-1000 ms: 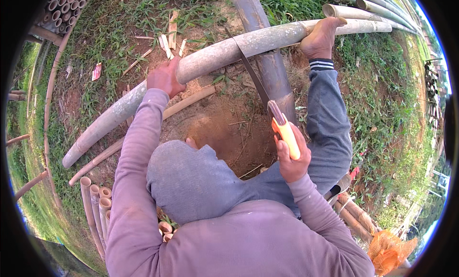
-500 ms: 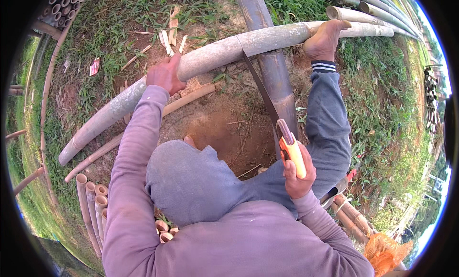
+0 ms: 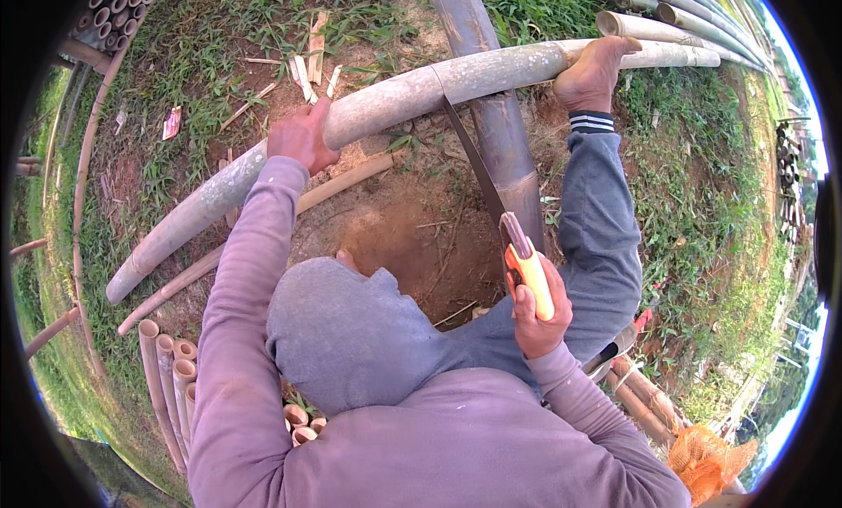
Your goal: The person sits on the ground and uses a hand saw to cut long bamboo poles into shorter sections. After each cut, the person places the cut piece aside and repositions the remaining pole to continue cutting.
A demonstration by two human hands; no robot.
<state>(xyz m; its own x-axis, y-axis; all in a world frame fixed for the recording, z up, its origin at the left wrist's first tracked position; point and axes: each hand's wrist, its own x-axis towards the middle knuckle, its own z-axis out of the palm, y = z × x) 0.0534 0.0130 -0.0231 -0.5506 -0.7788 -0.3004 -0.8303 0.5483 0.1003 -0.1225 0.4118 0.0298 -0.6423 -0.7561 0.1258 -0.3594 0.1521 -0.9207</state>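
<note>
A long pale bamboo pole [image 3: 386, 107] lies across a thicker grey bamboo log [image 3: 504, 140]. My left hand [image 3: 303, 138] is closed around the pole, left of a thin cut line. In my right hand [image 3: 541, 311] is the orange handle of a handsaw [image 3: 481, 170]; its dark blade runs up into the cut, where the pole hides the teeth. My bare right foot [image 3: 596, 72] presses on the pole to the right of the log.
Bamboo poles [image 3: 680, 26] are stacked at the far right. Split pieces [image 3: 317, 48] lie beyond the pole, and a thin strip [image 3: 346, 182] on its near side. Short bamboo tubes [image 3: 167, 376] stand at lower left. An orange net [image 3: 710, 460] sits at lower right.
My right hand and the saw have shifted slightly up and to the left, pushing the blade farther into the cut. My left hand and the pole stay nearly in place.
</note>
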